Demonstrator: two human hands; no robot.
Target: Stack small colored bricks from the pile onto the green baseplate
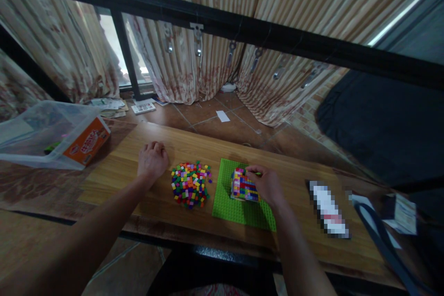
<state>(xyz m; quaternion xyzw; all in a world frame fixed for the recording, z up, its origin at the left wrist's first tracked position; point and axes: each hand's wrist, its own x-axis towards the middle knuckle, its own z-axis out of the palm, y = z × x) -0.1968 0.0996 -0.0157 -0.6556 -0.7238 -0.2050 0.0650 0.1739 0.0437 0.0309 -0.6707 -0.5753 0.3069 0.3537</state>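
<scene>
A green baseplate (pixel 225 194) lies on the wooden table (pixel 294 180). A block built of many-coloured small bricks (pixel 243 186) stands on it. My right hand (pixel 265 184) rests against the block's right side, fingers pinched on a small green brick at its top edge. Left of the plate sits a pile of loose coloured bricks (pixel 190 184). My left hand (pixel 151 161) lies on the table left of the pile, fingers curled into a loose fist with nothing seen in it.
A clear plastic bin (pixel 38 125) holding an orange box (pixel 89 142) sits at the table's left end. A blurred white object (pixel 329 210) and a dark strap (pixel 381 240) lie to the right. Curtains and a black frame bar stand beyond the table.
</scene>
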